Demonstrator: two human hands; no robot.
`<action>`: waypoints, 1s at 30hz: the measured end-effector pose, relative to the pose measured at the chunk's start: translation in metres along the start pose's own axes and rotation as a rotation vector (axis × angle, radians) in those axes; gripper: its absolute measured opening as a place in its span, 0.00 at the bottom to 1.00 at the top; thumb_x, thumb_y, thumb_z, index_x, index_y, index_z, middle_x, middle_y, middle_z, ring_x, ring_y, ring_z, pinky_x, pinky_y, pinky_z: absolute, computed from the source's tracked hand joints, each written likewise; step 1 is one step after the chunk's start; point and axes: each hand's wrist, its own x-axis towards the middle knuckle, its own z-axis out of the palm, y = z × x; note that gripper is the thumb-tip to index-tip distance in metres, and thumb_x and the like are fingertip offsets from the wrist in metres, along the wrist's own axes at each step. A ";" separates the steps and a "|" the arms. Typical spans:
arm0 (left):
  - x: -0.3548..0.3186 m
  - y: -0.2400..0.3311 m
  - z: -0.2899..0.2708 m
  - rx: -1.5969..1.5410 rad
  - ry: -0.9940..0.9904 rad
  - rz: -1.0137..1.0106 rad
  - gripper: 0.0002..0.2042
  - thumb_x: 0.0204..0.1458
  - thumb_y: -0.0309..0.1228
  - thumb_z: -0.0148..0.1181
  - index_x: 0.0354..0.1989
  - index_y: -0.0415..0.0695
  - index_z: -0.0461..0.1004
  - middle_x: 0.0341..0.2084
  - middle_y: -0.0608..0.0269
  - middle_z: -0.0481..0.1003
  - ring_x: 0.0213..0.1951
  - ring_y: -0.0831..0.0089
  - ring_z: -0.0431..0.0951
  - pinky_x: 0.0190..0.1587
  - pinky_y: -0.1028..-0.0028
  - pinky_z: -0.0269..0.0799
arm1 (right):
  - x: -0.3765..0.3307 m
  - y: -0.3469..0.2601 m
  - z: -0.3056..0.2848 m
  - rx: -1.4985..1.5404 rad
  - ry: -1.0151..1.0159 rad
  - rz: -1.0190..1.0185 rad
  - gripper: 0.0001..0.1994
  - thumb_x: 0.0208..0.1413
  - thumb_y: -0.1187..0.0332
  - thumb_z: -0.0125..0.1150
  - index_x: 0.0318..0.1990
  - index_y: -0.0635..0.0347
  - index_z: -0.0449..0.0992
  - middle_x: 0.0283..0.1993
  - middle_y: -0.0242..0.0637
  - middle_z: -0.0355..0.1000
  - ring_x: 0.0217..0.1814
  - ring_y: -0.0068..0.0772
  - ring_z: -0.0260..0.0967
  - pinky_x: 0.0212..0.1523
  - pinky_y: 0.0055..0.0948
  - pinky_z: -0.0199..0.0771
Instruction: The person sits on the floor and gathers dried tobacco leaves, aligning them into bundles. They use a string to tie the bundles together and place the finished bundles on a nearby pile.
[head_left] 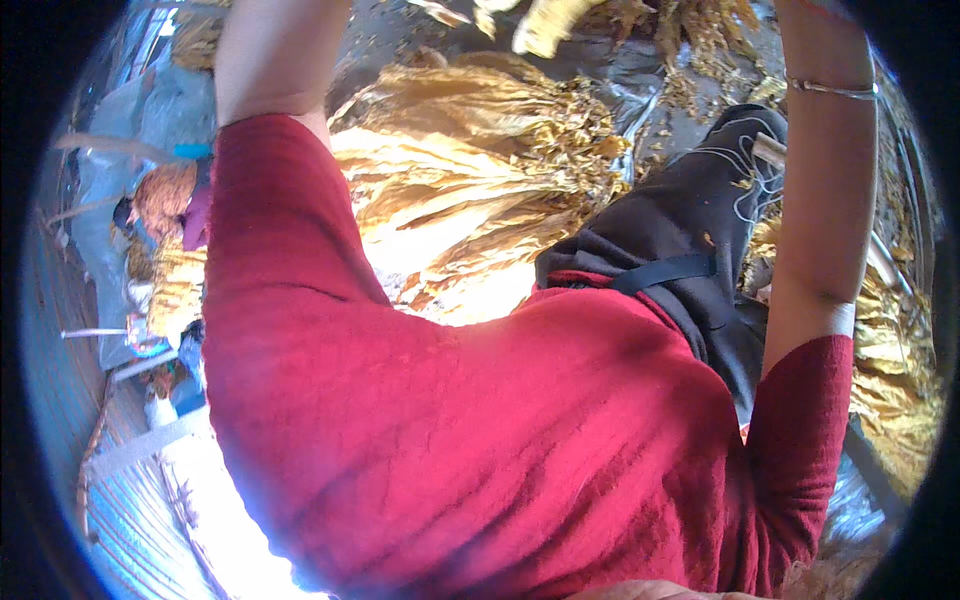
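Observation:
Both of my forearms rise out of red sleeves toward the top edge, and both hands are cut off there. My left forearm (270, 60) goes up at the upper left. My right forearm (825, 200) goes up at the right, with a thin metal bangle (832, 90) near the wrist. Between the arms lies a big bundle of dried golden leaves (470, 170). A pale leaf piece (545, 25) shows at the top edge between the arms; what holds it is hidden. My red shirt (480, 430) fills the lower middle.
My black-trousered leg (690, 230) stretches from the centre to the upper right, with leaf crumbs on it. More dried leaves (900, 380) pile up at the right. At the left are a bluish plastic sheet (150, 120), another leaf bundle (165, 200) and corrugated metal (130, 520).

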 end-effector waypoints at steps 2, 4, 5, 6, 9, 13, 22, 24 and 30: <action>-0.012 0.002 0.002 0.033 -0.026 0.001 0.12 0.64 0.41 0.56 0.47 0.48 0.76 0.24 0.60 0.74 0.27 0.72 0.74 0.31 0.71 0.73 | -0.008 0.006 0.001 0.036 -0.009 0.007 0.33 0.56 0.60 0.69 0.66 0.65 0.67 0.68 0.44 0.68 0.71 0.40 0.63 0.71 0.39 0.61; -0.024 0.006 0.009 0.072 -0.054 0.003 0.12 0.64 0.41 0.56 0.47 0.47 0.76 0.24 0.60 0.74 0.27 0.72 0.74 0.31 0.71 0.73 | -0.021 0.014 -0.004 0.071 0.002 0.012 0.33 0.56 0.60 0.69 0.67 0.65 0.67 0.68 0.44 0.67 0.72 0.40 0.63 0.71 0.39 0.60; -0.029 0.008 0.012 0.088 -0.065 0.010 0.12 0.64 0.41 0.56 0.47 0.47 0.76 0.24 0.60 0.74 0.27 0.72 0.74 0.31 0.71 0.73 | -0.026 0.015 -0.007 0.078 0.010 0.015 0.34 0.56 0.60 0.69 0.67 0.65 0.67 0.68 0.44 0.67 0.72 0.40 0.62 0.72 0.39 0.59; -0.033 0.012 0.017 0.108 -0.077 0.022 0.12 0.64 0.40 0.56 0.47 0.47 0.76 0.24 0.60 0.74 0.27 0.72 0.74 0.31 0.71 0.72 | -0.033 0.017 -0.010 0.086 0.015 0.019 0.34 0.56 0.60 0.69 0.67 0.65 0.67 0.69 0.44 0.67 0.72 0.40 0.62 0.72 0.39 0.59; -0.048 0.023 0.039 0.191 -0.126 0.080 0.11 0.63 0.40 0.57 0.47 0.47 0.76 0.24 0.60 0.74 0.27 0.73 0.74 0.30 0.72 0.72 | -0.055 0.027 -0.021 0.093 0.051 0.040 0.35 0.56 0.59 0.70 0.68 0.65 0.66 0.70 0.44 0.67 0.73 0.39 0.61 0.73 0.39 0.57; -0.072 0.046 0.100 0.401 -0.234 0.221 0.11 0.63 0.39 0.57 0.47 0.47 0.76 0.24 0.59 0.74 0.26 0.73 0.73 0.30 0.72 0.72 | -0.087 0.044 -0.041 0.081 0.115 0.083 0.36 0.56 0.58 0.70 0.69 0.65 0.66 0.71 0.43 0.66 0.74 0.39 0.60 0.74 0.39 0.56; -0.196 0.108 0.276 0.128 -0.482 0.104 0.05 0.55 0.31 0.58 0.37 0.53 0.78 0.31 0.63 0.79 0.36 0.64 0.81 0.43 0.62 0.71 | -0.141 0.111 -0.020 0.062 0.016 0.330 0.27 0.59 0.64 0.71 0.65 0.57 0.73 0.65 0.37 0.72 0.64 0.27 0.70 0.67 0.30 0.71; -0.197 0.106 0.293 0.092 -0.467 0.093 0.12 0.50 0.38 0.65 0.43 0.52 0.76 0.35 0.63 0.79 0.44 0.65 0.80 0.49 0.61 0.68 | -0.155 0.141 -0.005 -0.136 -0.102 0.269 0.27 0.58 0.64 0.72 0.64 0.57 0.74 0.66 0.38 0.71 0.66 0.30 0.70 0.68 0.32 0.70; -0.204 0.101 0.324 0.220 -0.342 0.086 0.30 0.48 0.42 0.66 0.59 0.42 0.69 0.54 0.53 0.74 0.60 0.58 0.71 0.65 0.57 0.62 | -0.195 0.219 0.047 -0.650 -0.449 0.148 0.38 0.50 0.64 0.73 0.70 0.56 0.64 0.71 0.52 0.62 0.74 0.55 0.59 0.72 0.43 0.62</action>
